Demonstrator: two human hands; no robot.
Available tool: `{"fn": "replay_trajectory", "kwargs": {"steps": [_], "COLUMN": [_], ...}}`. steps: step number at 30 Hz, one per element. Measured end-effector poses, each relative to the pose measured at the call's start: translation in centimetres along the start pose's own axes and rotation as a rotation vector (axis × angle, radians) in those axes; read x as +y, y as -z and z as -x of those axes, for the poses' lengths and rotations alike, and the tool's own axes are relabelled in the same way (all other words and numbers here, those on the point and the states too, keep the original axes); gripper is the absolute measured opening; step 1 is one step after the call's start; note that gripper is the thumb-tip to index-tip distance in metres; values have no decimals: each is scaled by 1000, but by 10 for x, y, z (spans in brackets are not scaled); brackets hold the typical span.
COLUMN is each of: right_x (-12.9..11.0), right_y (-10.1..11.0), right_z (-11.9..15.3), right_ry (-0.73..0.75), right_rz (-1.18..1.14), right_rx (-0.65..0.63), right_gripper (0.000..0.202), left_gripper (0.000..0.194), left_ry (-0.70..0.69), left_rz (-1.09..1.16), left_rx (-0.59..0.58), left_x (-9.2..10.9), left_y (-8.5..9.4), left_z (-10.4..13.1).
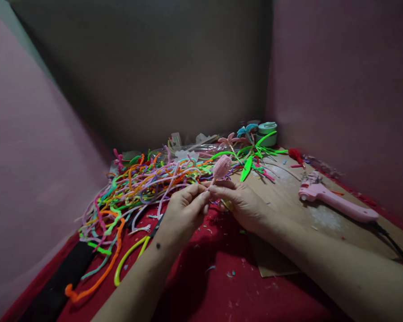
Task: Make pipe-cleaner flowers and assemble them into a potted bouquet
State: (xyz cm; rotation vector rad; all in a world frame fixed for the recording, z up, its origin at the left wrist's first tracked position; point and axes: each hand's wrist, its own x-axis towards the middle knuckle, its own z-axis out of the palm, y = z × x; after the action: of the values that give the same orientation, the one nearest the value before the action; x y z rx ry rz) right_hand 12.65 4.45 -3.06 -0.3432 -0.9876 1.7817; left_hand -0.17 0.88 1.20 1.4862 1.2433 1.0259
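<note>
A pink fuzzy pipe-cleaner flower bud [222, 167] stands upright on a thin stem between my hands. My left hand [188, 206] is closed, its thumb and fingers pinching low on the stem. Just beside it, my right hand [243, 201] is also closed, pinching the stem below the bud. The fingertips of both hands nearly meet, and they hide the stem's lower end. Behind my left hand lies a tangled heap of coloured pipe cleaners [147, 179]. A yellow-handled tool [122, 264] lies partly hidden by my left forearm.
A pink corded tool like a glue gun [336, 202] rests on a brown board [282, 179] at right. Finished pipe-cleaner flowers with green leaves [246, 167] and a mint-coloured jar [267, 134] are at the back. Scraps litter the red cloth [215, 277]. Walls enclose the workspace.
</note>
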Motion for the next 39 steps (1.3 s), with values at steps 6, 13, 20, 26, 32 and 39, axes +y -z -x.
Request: {"fn": "replay_trajectory", "kwargs": {"steps": [6,13,20,26,32,39], "right_x": [1,-4,-1,0,1,3], "right_y": [3,2,3,2,0,5], "right_z": [-3,-2,-3,-2,1,-1], "right_ry": [11,49,40,-7,2,-30], "right_rz": [-3,77,9,13,104,162], "right_rx": [-34,-104,-35,76,36,-12], "right_gripper": [12,7,8,12,21,19], "left_gripper": [11,12,14,16,19,20], "left_ry": [190,184,141,-194,-345,25], "left_rz": [448,664,511,-258,-472,195], "left_rx": [-240,-380,-347,80,222,-1], "left_x": [0,-6,-3,-7,-14,-4], "left_y": [9,13,11,-3,-3,1], "left_z": [-4,-4,-4,-3,-3,-5]}}
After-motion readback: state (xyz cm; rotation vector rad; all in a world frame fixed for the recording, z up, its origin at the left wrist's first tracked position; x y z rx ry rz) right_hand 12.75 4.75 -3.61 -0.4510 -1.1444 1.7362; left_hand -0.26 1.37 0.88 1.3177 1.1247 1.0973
